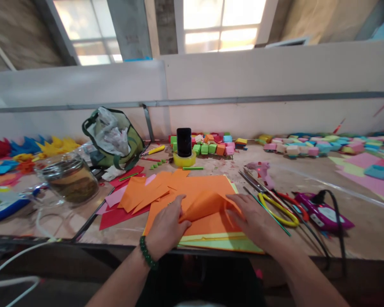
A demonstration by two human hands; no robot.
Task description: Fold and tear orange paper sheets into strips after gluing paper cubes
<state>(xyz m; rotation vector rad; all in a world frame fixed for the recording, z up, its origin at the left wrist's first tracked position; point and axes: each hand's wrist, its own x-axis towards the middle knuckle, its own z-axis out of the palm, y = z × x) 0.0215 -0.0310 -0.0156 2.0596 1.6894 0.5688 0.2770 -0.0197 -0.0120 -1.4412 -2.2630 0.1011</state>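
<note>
An orange paper sheet (205, 204), bent up in a fold, lies between my hands on a stack of orange and yellow-green paper (217, 242). My left hand (168, 221), with a green bead bracelet at the wrist, holds the left end of the folded sheet between thumb and fingers. At the sheet's right end is my right hand (252, 215), its fingers closed around the edge and partly hidden by the paper. Loose orange pieces (141, 192) and red paper (110, 218) lie to the left of the stack.
Right of the stack are yellow-handled scissors (280, 213), a pink glue gun (262, 170) and a purple device (323, 213) with a black cable. A phone (184, 142) stands on yellow tape (184, 160). At left are a glass jar (72, 179) and green bag (115, 140).
</note>
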